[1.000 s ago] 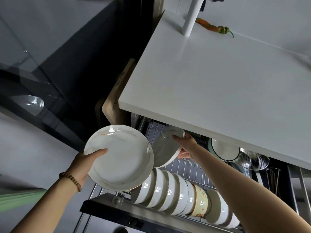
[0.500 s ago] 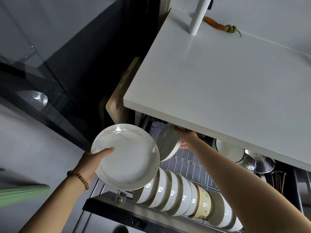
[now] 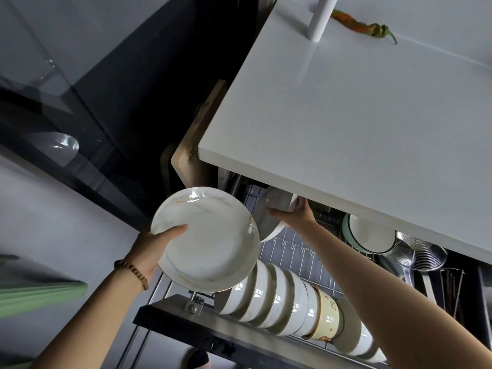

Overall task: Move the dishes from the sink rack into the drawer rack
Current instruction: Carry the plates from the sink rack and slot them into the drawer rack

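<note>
My left hand grips a white marbled plate by its left rim and holds it above the front left corner of the pulled-out drawer rack. My right hand reaches deep under the counter and grips a second plate, which stands tilted on the rack's wire slots at the back left. A row of several white bowls stands on edge along the drawer's front, one of them cream with a pattern.
The white countertop overhangs the drawer's back half. A chili pepper and a white post sit on it. A green-rimmed bowl, a metal strainer and chopsticks fill the drawer's right side. A wooden board leans at the left.
My right hand has pushed its plate farther back under the counter, into the rack's rear left. The left hand's plate has shifted slightly right and up.
</note>
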Demonstrator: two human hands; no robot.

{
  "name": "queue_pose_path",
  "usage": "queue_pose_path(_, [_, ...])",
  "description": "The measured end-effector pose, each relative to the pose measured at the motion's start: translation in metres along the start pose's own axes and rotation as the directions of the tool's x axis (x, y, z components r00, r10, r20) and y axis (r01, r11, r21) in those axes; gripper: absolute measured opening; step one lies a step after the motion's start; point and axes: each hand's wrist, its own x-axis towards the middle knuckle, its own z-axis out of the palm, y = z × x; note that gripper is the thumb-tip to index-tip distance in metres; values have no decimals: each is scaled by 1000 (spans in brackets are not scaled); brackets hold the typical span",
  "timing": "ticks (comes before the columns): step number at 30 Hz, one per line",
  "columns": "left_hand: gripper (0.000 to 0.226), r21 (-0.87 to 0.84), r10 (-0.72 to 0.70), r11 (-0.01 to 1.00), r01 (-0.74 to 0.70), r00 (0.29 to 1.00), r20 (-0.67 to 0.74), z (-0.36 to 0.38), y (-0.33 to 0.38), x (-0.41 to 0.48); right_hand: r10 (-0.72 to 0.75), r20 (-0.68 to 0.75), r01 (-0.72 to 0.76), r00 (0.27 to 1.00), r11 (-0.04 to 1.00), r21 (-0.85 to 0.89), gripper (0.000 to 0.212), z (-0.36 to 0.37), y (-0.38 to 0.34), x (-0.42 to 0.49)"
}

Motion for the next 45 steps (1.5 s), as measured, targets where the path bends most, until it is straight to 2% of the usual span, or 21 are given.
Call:
queue_pose_path(3, [47,5,-3,1000,3,1000,12,3,-1,0,-72,47,70,996,997,35,103,2,7,-2])
queue_pose_path(5, [48,6,6,1000,-6,1000,14,4,0,-1,-75,95,65,993,993,102,110,3,9,-5])
queue_pose_path(10, [48,27,-1,1000,-1,997,71,5,4,-11,67,214,-115,974,968,221,126,-13,9,-52])
queue_pose_path(11, [48,45,-13,999,8,995,95,5,5,-15,48,231,-107,972,962,252,118,-22,9,-70])
queue_pose_path(13, [46,79,-39,997,28,988,153,9,6,-23,-5,346,-122,938,931,344,87,-39,15,-101])
queue_pose_path(15, [41,83,-59,996,42,974,218,21,8,-36,-66,521,-195,851,882,429,60,-53,22,-128])
queue_pose_path(17, [41,97,-96,993,71,955,281,39,4,-46,-117,573,-233,811,834,500,57,-64,31,-147])
queue_pose_path(21, [50,151,-133,985,83,925,357,85,-12,-56,-62,460,-276,886,727,628,82,-83,58,-159])
queue_pose_path(25, [56,235,-72,972,-16,930,361,128,-21,-52,-42,245,-125,969,769,627,42,-110,77,-160])
queue_pose_path(27, [77,277,-32,956,-91,912,409,143,-28,-45,-27,195,-105,980,766,634,37,-125,85,-158])
queue_pose_path(28, [78,288,-8,949,-132,899,439,149,-31,-43,-18,180,-104,983,759,642,38,-130,88,-156])
queue_pose_path(30, [50,235,79,949,-210,880,469,159,-34,-39,1,162,-107,987,752,651,42,-139,96,-150])
queue_pose_path(32, [21,135,184,956,-260,891,415,168,-34,-35,46,122,-115,991,746,656,45,-145,105,-141])
queue_pose_path(33, [18,104,249,947,-304,899,361,171,-33,-32,59,100,-110,993,748,655,47,-148,109,-136])
queue_pose_path(35, [29,142,390,891,-431,888,242,177,-33,-20,64,60,-88,996,744,662,50,-152,117,-124])
queue_pose_path(36, [37,227,438,846,-482,872,219,178,-36,-11,69,41,-78,997,743,665,48,-152,119,-119])
queue_pose_path(37, [43,307,462,801,-514,857,228,179,-37,-3,75,10,-63,997,753,655,45,-152,121,-112])
queue_pose_path(39, [51,352,456,769,-534,843,284,183,-41,8,71,-53,-22,996,782,623,42,-150,125,-99])
queue_pose_path(41, [41,337,460,760,-556,826,325,187,-44,15,68,-85,-2,994,793,610,45,-144,126,-84])
queue_pose_path(43, [13,350,526,692,-631,773,355,189,-48,24,71,-121,14,990,806,592,47,-137,124,-69])
queue_pose_path(45, [29,379,598,592,-711,703,384,188,-51,35,75,-145,19,987,828,561,46,-130,119,-54])
